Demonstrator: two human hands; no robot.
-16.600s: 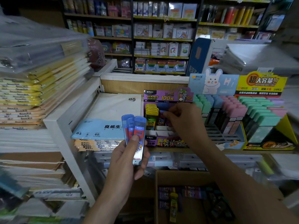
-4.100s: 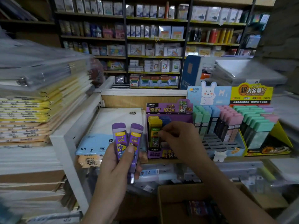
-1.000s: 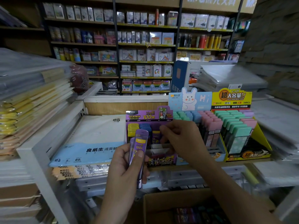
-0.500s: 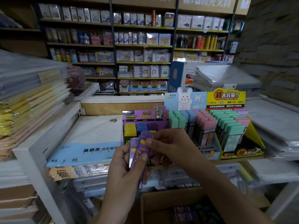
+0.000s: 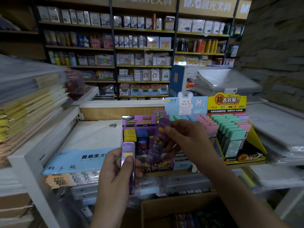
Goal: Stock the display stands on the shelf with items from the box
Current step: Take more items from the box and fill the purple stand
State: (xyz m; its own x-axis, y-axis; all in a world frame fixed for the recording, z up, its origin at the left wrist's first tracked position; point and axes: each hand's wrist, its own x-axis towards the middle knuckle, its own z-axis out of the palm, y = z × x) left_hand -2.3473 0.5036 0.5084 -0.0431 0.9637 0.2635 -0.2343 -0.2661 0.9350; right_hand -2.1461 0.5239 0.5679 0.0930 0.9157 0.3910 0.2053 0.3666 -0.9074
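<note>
A purple lead case (image 5: pixel 156 142), tilted and motion-blurred, is pinched near its upper end between the thumb and curled fingers of the right hand (image 5: pixel 187 140), whose forearm reaches in from the lower right. Just behind that grip stands the purple display stand (image 5: pixel 139 121), with yellow cases (image 5: pixel 130 134) and blue cases (image 5: pixel 142 134) in its left rows. Below and left of the grip, the left hand (image 5: pixel 113 176) holds a second purple case (image 5: pixel 128 148) upright, with the thumb pressed on its front. Beneath both hands sits the open cardboard box (image 5: pixel 158 208).
</note>
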